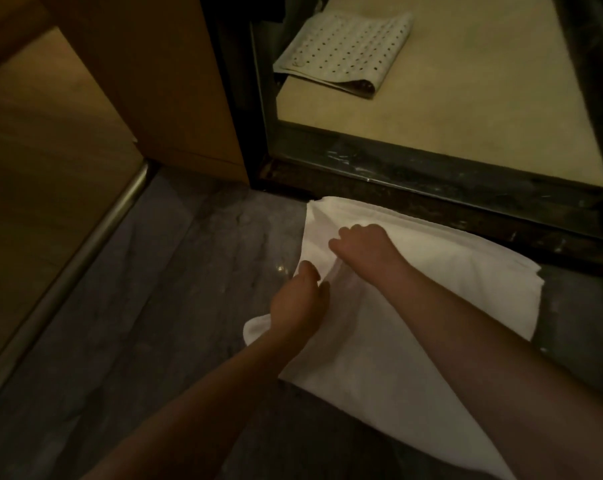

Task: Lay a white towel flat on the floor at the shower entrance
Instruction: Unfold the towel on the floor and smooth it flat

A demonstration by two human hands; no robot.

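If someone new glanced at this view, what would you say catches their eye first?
The white towel stands out first, bright against the dark grey floor just in front of the shower's dark threshold. Both hands work its left side: the left hand pinches the edge, the right hand presses on top. Beyond, a folded perforated mat lies on the pale shower floor.

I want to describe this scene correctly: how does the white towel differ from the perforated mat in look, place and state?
The white towel is plain cloth; the perforated mat is dotted with holes. The towel lies on the dark floor outside the shower threshold; the mat lies inside on the pale shower floor. Both hands, left and right, touch the towel; nothing touches the mat. The towel is mostly spread; the mat is folded over. Both are pale.
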